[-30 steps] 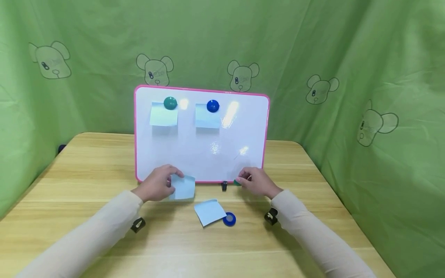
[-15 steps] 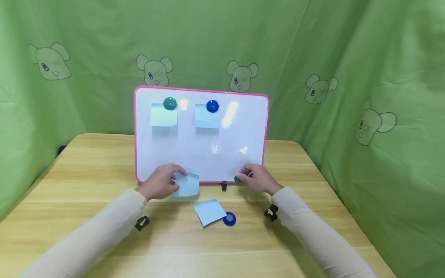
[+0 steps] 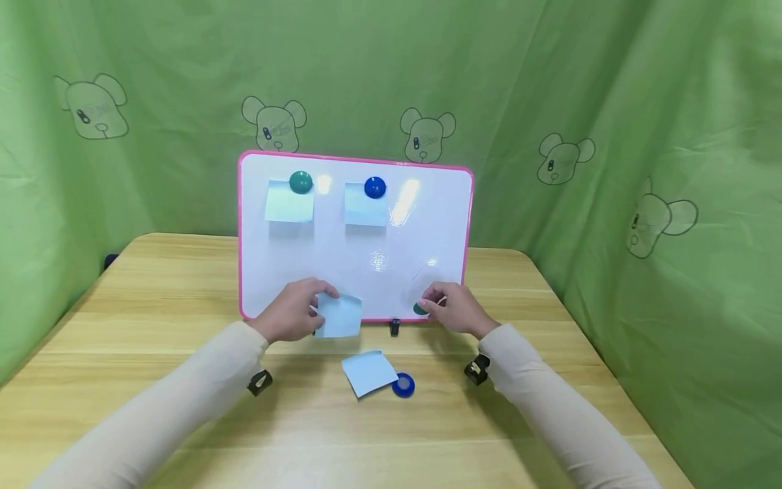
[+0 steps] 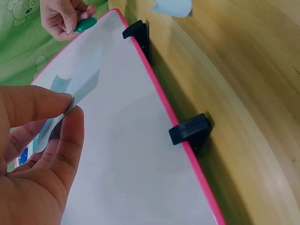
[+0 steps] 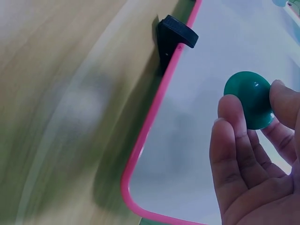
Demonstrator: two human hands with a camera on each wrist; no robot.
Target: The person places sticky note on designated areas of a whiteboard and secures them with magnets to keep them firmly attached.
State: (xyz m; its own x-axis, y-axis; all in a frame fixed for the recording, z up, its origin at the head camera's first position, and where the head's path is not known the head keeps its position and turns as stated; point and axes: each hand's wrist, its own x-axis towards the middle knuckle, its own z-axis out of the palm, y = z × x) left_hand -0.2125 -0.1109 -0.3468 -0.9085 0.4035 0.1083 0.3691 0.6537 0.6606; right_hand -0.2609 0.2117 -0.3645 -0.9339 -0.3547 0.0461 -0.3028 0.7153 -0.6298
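Note:
In the head view my left hand (image 3: 295, 311) pinches a light blue sticky note (image 3: 340, 316) by its left side, in front of the lower part of a pink-framed whiteboard (image 3: 421, 244). The left wrist view shows thumb and finger meeting on that paper. My right hand (image 3: 455, 309) holds a round green magnet (image 5: 248, 99) between thumb and fingers, near the board's lower right corner. Higher on the board, one note (image 3: 290, 206) hangs under a green magnet (image 3: 301, 182) and another note (image 3: 364, 209) under a blue magnet (image 3: 375, 187).
On the wooden table (image 3: 305, 421) lie a loose blue note (image 3: 369, 373) and, touching its corner, a blue magnet (image 3: 403, 385). Black clips (image 4: 191, 130) support the board's bottom edge. A green curtain (image 3: 354, 61) with bear drawings surrounds the table.
My left hand has moved right and up with the sticky note, bringing it across the board's lower edge. The right hand has risen slightly with the green magnet.

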